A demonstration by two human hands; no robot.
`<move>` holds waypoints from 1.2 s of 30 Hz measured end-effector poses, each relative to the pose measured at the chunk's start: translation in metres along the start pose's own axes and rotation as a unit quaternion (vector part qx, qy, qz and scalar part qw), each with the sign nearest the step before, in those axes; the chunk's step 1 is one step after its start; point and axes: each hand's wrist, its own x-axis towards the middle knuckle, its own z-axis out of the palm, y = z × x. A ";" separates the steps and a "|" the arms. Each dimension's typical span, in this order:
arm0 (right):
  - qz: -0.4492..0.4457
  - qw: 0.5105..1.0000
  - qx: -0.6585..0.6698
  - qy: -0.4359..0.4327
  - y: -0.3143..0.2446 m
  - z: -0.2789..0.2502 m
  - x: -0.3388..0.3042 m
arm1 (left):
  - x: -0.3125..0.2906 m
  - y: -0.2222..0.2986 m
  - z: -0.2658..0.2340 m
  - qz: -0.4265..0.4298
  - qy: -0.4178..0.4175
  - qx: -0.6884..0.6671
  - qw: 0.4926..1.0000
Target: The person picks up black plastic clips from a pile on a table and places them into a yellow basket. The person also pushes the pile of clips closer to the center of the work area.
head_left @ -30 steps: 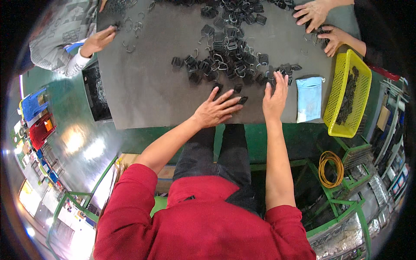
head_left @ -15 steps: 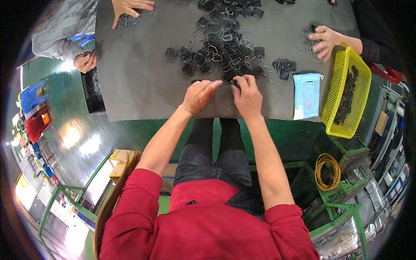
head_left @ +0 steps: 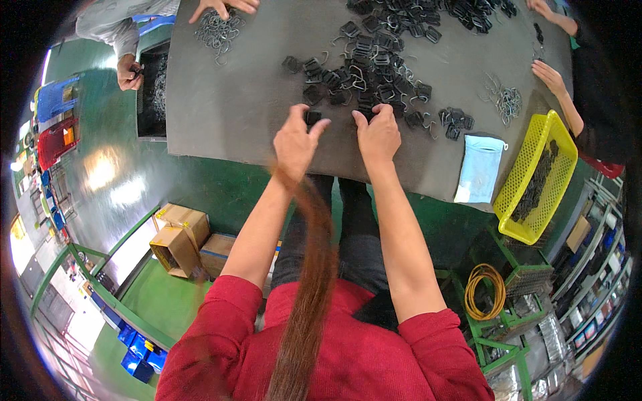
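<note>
My left hand (head_left: 295, 142) rests at the near side of the table, thumb and fingers apart. Between its thumb and forefinger a small black plastic buckle (head_left: 312, 117) lies on the tabletop; whether the fingers touch it I cannot tell. My right hand (head_left: 379, 137) is at the near edge of a pile of black buckles (head_left: 381, 63), its thumb and forefinger spread around the pile's edge. Bent metal wire hooks (head_left: 359, 79) are mixed into that pile. The right hand's other fingers are partly hidden.
A blue cloth pouch (head_left: 480, 167) and a yellow basket (head_left: 535, 220) of dark parts sit at the right. Wire hooks lie in heaps (head_left: 217, 33) (head_left: 508, 103). Co-workers' hands (head_left: 224, 7) (head_left: 550, 77) are at both sides. A black bin (head_left: 152, 137) stands left.
My right thumb and forefinger have parted, and that hand is at the pile's edge. My left fingers have spread beside a buckle. The right co-worker's hand has left the wire hooks. The whole view has shifted.
</note>
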 end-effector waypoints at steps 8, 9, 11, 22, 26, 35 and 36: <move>0.146 0.704 0.603 -0.346 0.011 -0.052 0.025 | 0.017 -0.039 -0.016 0.051 -0.051 -0.006 0.997; 0.120 0.718 0.583 -0.359 0.001 -0.056 0.030 | 0.017 -0.038 -0.022 0.056 -0.037 -0.005 0.998; 0.064 0.818 0.434 -0.372 -0.019 -0.039 0.052 | 0.010 -0.040 -0.027 0.056 -0.028 0.007 0.998; 0.053 0.831 0.351 -0.429 -0.043 -0.024 0.089 | 0.033 -0.069 -0.045 -0.004 -0.177 -0.042 0.983; 0.053 0.796 0.499 -0.338 -0.044 -0.036 0.113 | 0.058 -0.083 -0.061 -0.101 -0.374 -0.447 0.807; -0.150 0.964 -0.202 -0.091 -0.107 0.008 0.157 | 0.132 -0.058 -0.057 -0.144 -0.190 -0.390 0.889; -0.139 0.966 -0.192 -0.106 -0.104 0.003 0.157 | 0.137 -0.048 -0.051 -0.132 -0.145 -0.261 0.945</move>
